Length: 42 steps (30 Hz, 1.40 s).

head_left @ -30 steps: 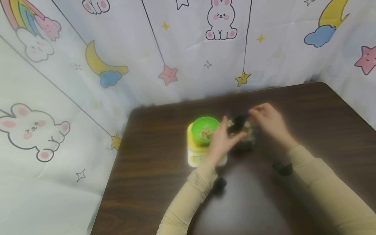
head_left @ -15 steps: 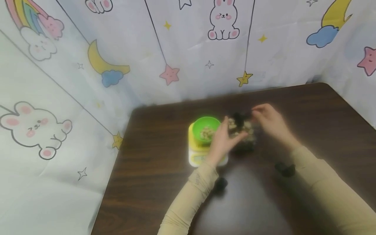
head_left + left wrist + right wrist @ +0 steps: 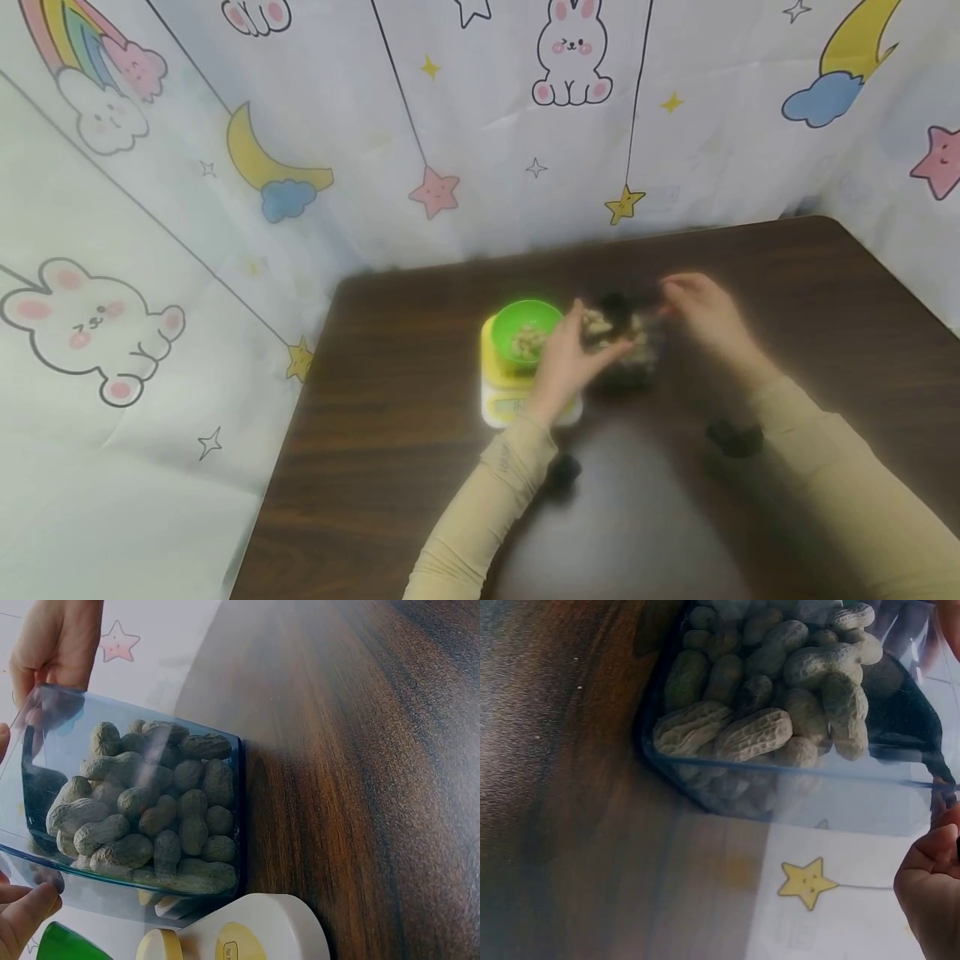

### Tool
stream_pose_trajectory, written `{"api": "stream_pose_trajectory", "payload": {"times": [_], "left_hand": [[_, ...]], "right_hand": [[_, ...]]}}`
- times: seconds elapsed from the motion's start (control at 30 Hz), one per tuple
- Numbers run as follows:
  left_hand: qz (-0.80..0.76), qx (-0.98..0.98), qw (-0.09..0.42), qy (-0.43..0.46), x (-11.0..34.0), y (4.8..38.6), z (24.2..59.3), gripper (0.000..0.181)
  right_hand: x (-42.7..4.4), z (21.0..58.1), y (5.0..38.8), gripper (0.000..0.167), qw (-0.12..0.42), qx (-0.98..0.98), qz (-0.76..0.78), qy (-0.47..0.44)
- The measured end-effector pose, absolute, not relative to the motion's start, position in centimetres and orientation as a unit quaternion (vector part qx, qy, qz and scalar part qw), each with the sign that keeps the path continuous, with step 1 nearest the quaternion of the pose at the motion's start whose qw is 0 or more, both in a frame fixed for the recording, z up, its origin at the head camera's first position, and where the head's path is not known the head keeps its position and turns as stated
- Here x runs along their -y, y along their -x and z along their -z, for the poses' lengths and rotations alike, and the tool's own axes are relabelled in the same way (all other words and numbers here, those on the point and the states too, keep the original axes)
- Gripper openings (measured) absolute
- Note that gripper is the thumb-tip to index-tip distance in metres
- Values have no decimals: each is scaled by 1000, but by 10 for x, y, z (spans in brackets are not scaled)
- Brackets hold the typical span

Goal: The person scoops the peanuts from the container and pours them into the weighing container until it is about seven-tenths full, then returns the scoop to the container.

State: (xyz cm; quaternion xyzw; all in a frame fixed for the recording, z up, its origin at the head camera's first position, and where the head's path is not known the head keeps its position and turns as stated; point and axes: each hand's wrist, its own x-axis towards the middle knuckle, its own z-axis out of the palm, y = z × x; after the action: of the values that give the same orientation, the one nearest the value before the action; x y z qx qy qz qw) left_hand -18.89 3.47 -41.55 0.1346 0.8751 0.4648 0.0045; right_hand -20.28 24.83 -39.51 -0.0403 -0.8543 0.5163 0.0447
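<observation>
A clear plastic container (image 3: 217,712) of unshelled peanuts (image 3: 150,802) stands on the table. In the head view my left hand (image 3: 566,358) grips its left side, thumb and fingers spread around it. At the right rim, my right hand (image 3: 708,312) pinches the thin handle of a black scoop (image 3: 900,712), whose dark head lies inside the container above the peanuts. Left of the container a green bowl (image 3: 528,310) holds several pale peanuts (image 3: 528,340). It sits on a yellow and white kitchen scale (image 3: 491,392), partly covered by my left hand; its display digits are blurred.
The dark wooden table (image 3: 375,467) has its far edge against a white curtain (image 3: 487,125) printed with rabbits, stars and moons. Dark blurred shapes show beneath each forearm, one by the left sleeve (image 3: 476,508) and one by the right sleeve (image 3: 832,467).
My right hand has shifted a little to the right, and the scoop's dark head has moved slightly with it. My left hand keeps its hold on the container.
</observation>
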Motion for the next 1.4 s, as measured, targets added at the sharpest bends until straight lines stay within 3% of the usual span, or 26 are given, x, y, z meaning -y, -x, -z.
{"api": "stream_pose_trajectory", "payload": {"times": [0.23,0.53,0.73,1.4], "left_hand": [[-476,-870,11,-125,-35,188,413,100],[-483,-867,8,-126,-35,189,414,101],[-475,-871,12,-124,-34,190,415,102],[-460,-878,6,-129,-33,191,417,102]], "right_hand": [[-254,399,197,42,32,794,-605,46],[-260,406,190,11,9,653,-756,48],[-266,407,182,10,-14,627,-778,45],[-272,416,174,12,-7,508,-860,57]]}}
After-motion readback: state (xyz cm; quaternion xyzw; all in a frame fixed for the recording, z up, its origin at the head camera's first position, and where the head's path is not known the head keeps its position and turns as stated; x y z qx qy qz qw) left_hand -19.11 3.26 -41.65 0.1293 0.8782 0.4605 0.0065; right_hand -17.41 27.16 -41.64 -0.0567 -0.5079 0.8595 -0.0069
